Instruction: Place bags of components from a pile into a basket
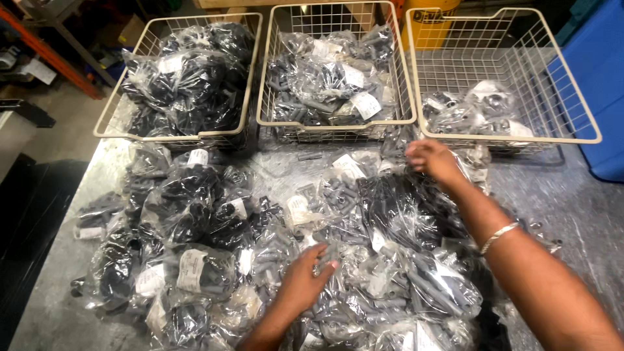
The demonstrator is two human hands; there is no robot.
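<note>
The left hand point(304, 281) lies palm-down, fingers loosely spread and gripping nothing, on a clear plastic bag of grey tube-shaped fittings point(338, 257) near the front of the heap; that bag sits directly under and just ahead of its fingertips, so this hand is the nearer one to it. The right hand point(432, 159) reaches further out, fingers curled downward onto another clear bag point(403, 201) at the far edge of the pile, just before the right wire basket point(578, 123); whether it has pinched the film cannot be told. The pieces in that bag are short grey cylinders lying every which way (no single long axis). The bags are crinkly and glossy with white paper labels, darker fittings to the left. Three cream wire baskets stand beyond, the middle basket point(266, 97) and left basket point(107, 117) full, on a dull metal table point(572, 214).
</note>
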